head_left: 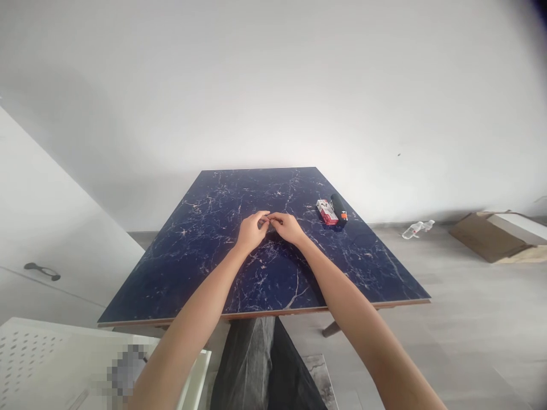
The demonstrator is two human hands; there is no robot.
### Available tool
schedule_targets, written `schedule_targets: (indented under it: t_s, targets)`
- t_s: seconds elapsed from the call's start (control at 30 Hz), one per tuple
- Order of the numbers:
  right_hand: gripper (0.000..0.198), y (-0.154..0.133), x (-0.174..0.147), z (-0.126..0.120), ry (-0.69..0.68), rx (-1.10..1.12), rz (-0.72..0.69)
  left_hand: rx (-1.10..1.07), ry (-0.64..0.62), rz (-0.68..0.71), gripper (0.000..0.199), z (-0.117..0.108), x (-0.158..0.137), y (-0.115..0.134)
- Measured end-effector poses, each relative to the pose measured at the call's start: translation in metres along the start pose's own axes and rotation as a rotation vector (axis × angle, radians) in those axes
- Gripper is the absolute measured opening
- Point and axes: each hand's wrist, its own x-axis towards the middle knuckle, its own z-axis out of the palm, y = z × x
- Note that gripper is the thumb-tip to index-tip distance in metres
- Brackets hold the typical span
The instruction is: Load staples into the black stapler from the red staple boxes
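Note:
My left hand (253, 230) and my right hand (288, 228) meet fingertip to fingertip above the middle of the dark blue marbled table (205, 228). Both are closed in a pinch, thumbs against forefingers. Whatever lies between the fingertips, if anything, is too small to make out. To the right of my right hand, a red and white box (327, 212) rests on the tabletop. Against its right side lies a black cylindrical item (339, 209) with an orange mark on its near end. Neither hand touches these two.
A white perforated surface (51, 353) stands at the lower left, below a white cabinet (51, 228) with a dark handle. On the floor to the right lie clear plastic bottles (413, 229) and a cardboard box (491, 236). A pale wall rises behind the table.

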Motion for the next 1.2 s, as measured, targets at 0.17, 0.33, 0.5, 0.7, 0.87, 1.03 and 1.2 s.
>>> schedule_targets:
  t_s: [0.17, 0.33, 0.5, 0.7, 0.87, 1.03, 1.2]
  targets:
    - [0.028, 0.005, 0.001, 0.0, -0.016, 0.138, 0.016, -0.05, -0.008, -0.017, 0.035, -0.003, 0.001, 0.004]
    - [0.028, 0.011, 0.004, 0.001, -0.024, 0.278, 0.048, -0.159, -0.07, -0.057, 0.032, -0.007, 0.003, 0.007]
    - [0.02, 0.01, 0.006, -0.006, 0.007, 0.153, 0.068, -0.216, -0.141, -0.137, 0.036, -0.003, 0.003, 0.004]
    - [0.03, 0.013, 0.001, -0.054, 0.326, -0.41, -0.004, -0.13, -0.109, -0.141, 0.033, -0.002, 0.002, 0.001]
    - [0.051, 0.04, -0.02, -0.103, 0.745, -0.746, 0.393, -0.034, -0.013, -0.114, 0.028, -0.017, 0.004, -0.014]
    - [0.058, 0.067, -0.032, -0.115, 0.627, -0.609, 0.704, 0.012, 0.132, -0.178, 0.022, -0.033, 0.005, -0.028]
    - [0.05, 0.068, -0.031, -0.115, 0.596, -0.65, 0.736, 0.038, 0.098, -0.165, 0.022, -0.03, 0.002, -0.021]
